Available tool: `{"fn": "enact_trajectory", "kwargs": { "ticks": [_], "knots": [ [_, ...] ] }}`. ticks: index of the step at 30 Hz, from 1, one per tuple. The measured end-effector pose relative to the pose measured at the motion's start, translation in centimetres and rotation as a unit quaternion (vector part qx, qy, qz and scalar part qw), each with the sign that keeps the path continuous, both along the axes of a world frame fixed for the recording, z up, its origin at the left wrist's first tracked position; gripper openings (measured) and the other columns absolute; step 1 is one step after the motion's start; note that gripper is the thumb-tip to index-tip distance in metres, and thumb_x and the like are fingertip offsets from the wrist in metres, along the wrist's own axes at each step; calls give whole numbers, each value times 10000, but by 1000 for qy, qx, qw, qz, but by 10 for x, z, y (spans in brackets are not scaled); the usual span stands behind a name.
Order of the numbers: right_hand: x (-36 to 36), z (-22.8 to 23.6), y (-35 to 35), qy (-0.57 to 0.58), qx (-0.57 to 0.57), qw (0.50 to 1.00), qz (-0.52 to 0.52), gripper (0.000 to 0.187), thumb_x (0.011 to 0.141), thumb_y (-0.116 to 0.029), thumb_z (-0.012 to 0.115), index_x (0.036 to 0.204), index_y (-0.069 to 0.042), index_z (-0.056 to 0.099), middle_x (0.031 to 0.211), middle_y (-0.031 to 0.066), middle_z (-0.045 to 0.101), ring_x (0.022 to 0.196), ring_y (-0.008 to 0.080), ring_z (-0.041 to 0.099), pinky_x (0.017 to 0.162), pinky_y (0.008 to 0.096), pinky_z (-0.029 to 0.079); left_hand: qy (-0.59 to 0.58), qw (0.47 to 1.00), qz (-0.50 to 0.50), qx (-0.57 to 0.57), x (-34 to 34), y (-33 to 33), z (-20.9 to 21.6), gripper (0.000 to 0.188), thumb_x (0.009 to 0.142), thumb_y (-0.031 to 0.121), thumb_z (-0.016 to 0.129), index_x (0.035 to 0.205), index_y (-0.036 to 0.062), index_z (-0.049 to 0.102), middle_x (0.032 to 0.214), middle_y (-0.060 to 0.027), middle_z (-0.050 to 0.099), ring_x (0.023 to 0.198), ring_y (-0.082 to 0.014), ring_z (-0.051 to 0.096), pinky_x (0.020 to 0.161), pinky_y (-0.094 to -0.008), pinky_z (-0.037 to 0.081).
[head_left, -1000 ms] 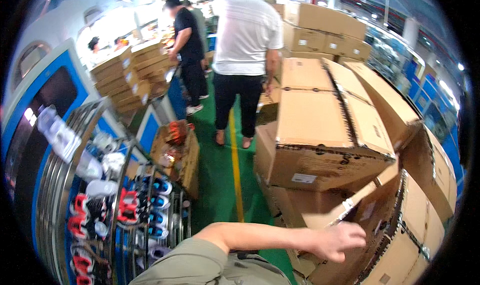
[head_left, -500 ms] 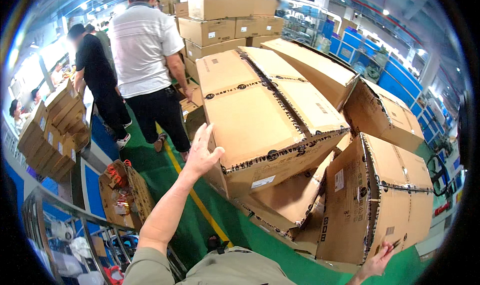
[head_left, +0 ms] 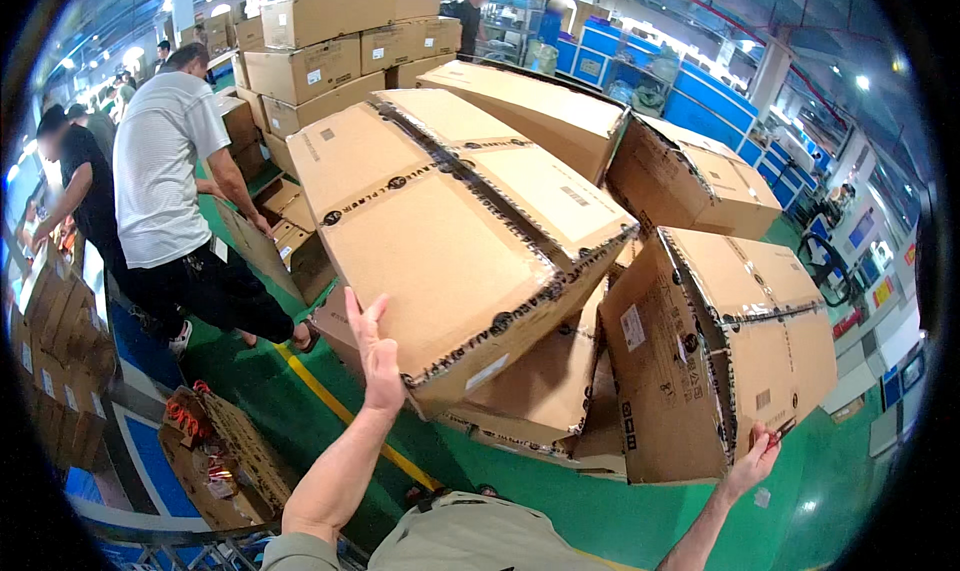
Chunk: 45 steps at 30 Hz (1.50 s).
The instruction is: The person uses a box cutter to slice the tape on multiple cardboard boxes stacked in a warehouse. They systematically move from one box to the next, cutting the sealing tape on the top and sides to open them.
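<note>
A big taped cardboard carton [head_left: 430, 241] lies tilted on top of other cartons in front of me. My left hand [head_left: 375, 356] is open, its fingers stretched out along the carton's near left side. On the right, another taped carton [head_left: 780, 341] leans at an angle. My right hand [head_left: 755, 461] is closed at that carton's lower front corner. A small, thin, dark object [head_left: 787, 428] sticks out from its fingers, too small to name. Beneath the big carton, part of an open carton [head_left: 530, 396] shows.
Behind lie two more large cartons [head_left: 530, 111], [head_left: 700, 176], and a stack of cartons [head_left: 310, 66]. At left, a person in a white shirt [head_left: 165, 161] bends over an open carton [head_left: 255, 246]. A carton with red items [head_left: 235, 451] stands near the yellow floor line [head_left: 335, 406].
The view has turned right. My left hand has come lower against the big carton's side. The person in the white shirt has bent down and now grips an open carton.
</note>
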State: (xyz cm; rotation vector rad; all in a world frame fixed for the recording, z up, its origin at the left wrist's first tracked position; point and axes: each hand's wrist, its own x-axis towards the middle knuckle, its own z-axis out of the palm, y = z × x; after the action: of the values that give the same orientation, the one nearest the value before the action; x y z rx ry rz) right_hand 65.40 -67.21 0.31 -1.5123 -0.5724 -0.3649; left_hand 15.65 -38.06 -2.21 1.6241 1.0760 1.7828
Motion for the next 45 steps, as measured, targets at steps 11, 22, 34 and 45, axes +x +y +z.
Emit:
{"fn": "enact_trajectory", "kwargs": {
  "ticks": [11, 22, 34, 45],
  "knots": [
    [3, -7, -8, -40, -67, 996, -35, 203, 1006, -115, 470, 1080, 56, 549, 1030, 124, 637, 959, 177, 580, 897, 310, 464, 89, 994, 18, 52, 132, -54, 0, 575, 893, 189, 458, 1381, -81, 320, 1521, -331, -143, 1431, -454, -136, 1151, -533, -15],
    [-48, 25, 6, -63, -141, 988, -31, 202, 1009, -115, 442, 1072, 44, 551, 988, 115, 625, 970, 189, 601, 898, 317, 478, 184, 974, -126, 30, 107, -71, 16, 563, 764, 146, 627, 1313, 64, 531, 1518, -330, 41, 1408, -482, 95, 1144, -512, 142],
    [-161, 56, 124, -32, -129, 945, 299, 175, 965, -59, 495, 1087, 46, 564, 924, 134, 702, 900, 180, 676, 824, 295, 514, -130, 872, -472, 11, 0, -161, 180, 623, 936, 482, 484, 1234, -62, 544, 1119, -210, 655, 1098, -342, 603, 995, -441, 431],
    [-182, 75, 291, -245, -255, 908, 222, 214, 978, -137, 473, 995, 40, 593, 821, 146, 660, 719, 220, 685, 606, 345, 600, -171, 797, -558, 156, -27, -180, 203, 769, 948, 596, 439, 1355, -56, 430, 1004, -305, 664, 1088, -478, 557, 868, -547, 476]
  ]
}}
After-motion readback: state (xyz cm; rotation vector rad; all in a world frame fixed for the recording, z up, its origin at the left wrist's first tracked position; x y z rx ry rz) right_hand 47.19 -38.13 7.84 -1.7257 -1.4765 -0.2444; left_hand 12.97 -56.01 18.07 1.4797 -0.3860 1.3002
